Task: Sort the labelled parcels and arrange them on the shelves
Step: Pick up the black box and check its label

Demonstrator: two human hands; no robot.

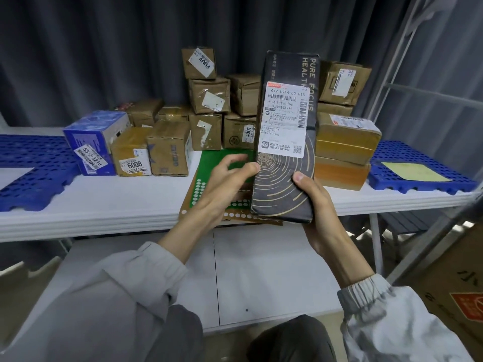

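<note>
Both hands are on the long dark parcel (285, 142) that I keep upright above the bench's front edge, right hand (317, 207) clamped around its lower end, left hand (224, 184) only touching the side with the thumb; it seems stiff, light, and best gripped low.

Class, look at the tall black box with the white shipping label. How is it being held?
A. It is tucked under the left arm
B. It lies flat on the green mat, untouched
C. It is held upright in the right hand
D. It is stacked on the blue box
C: the right hand grips the lower end of the black box, which stands upright above the green mat, while the left hand touches its edge with the thumb.
</note>
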